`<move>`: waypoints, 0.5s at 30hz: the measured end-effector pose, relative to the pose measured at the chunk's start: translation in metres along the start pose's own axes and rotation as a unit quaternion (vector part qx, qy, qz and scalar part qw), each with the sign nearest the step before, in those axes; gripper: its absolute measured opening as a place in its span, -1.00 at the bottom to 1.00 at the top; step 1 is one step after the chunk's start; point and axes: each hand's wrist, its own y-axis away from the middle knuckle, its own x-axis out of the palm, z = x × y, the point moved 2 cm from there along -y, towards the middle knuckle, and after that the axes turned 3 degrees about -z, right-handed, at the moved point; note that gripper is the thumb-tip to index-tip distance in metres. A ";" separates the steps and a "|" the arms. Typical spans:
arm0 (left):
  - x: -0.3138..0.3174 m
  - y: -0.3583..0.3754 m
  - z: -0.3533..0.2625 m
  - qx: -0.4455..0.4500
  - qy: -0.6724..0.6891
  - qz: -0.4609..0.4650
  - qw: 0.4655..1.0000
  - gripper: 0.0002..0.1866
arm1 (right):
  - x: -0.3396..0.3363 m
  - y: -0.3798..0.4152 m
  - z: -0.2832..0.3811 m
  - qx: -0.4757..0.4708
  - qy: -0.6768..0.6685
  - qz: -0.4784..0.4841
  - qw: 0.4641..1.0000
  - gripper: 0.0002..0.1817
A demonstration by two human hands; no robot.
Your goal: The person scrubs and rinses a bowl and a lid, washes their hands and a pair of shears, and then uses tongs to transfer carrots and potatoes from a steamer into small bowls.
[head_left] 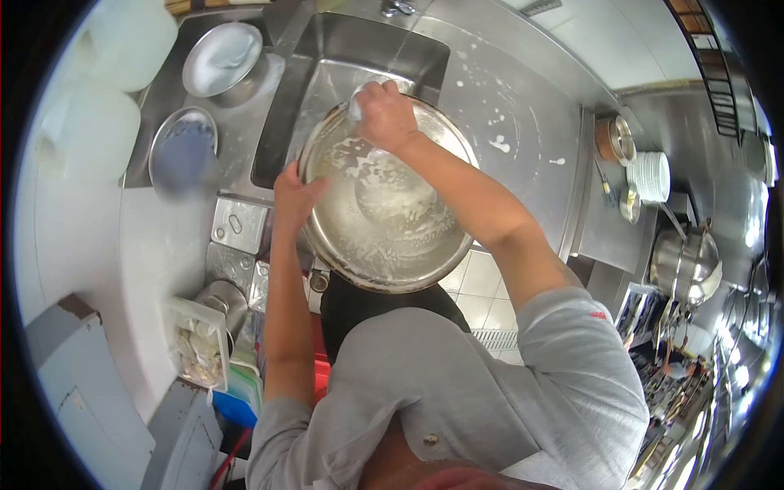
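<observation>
A large round metal pan (400, 237) with white suds inside is tilted over the front edge of the steel sink (327, 41). My left hand (296, 196) grips its left rim, thumb on the inner side. At the pan's far rim, my right hand (382, 114) is closed around a whitish scrubbing pad (355, 106), of which only the left part shows. Foam streaks cover the pan's bottom and lower wall.
Left of the sink are a soapy bowl (222, 59) and a second bowl (184, 153) with something bluish. White jugs (90, 131) stand at far left. Stacked white plates (649, 176) and a metal pot (684, 265) are on the right. Suds (500, 144) spot the right counter.
</observation>
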 end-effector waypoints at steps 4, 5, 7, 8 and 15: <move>0.001 0.002 0.010 -0.023 0.026 -0.008 0.999 -0.60 | 0.006 0.050 -0.091 0.166 0.037 0.037 0.985 -0.68; 0.001 0.003 0.009 -0.029 0.045 -0.006 0.999 -0.60 | -0.008 0.071 -0.105 0.213 0.041 0.054 0.975 -0.66; 0.001 0.001 0.010 -0.018 0.045 -0.001 0.999 -0.60 | -0.029 0.121 -0.117 0.272 0.065 0.076 0.957 -0.64; 0.001 -0.003 0.010 -0.001 0.025 0.003 1.000 -0.60 | -0.031 0.138 -0.121 0.288 0.083 0.080 0.951 -0.63; 0.004 -0.006 -0.002 0.016 -0.013 0.007 1.000 -0.58 | -0.014 0.030 -0.092 0.220 0.030 0.086 0.971 -0.69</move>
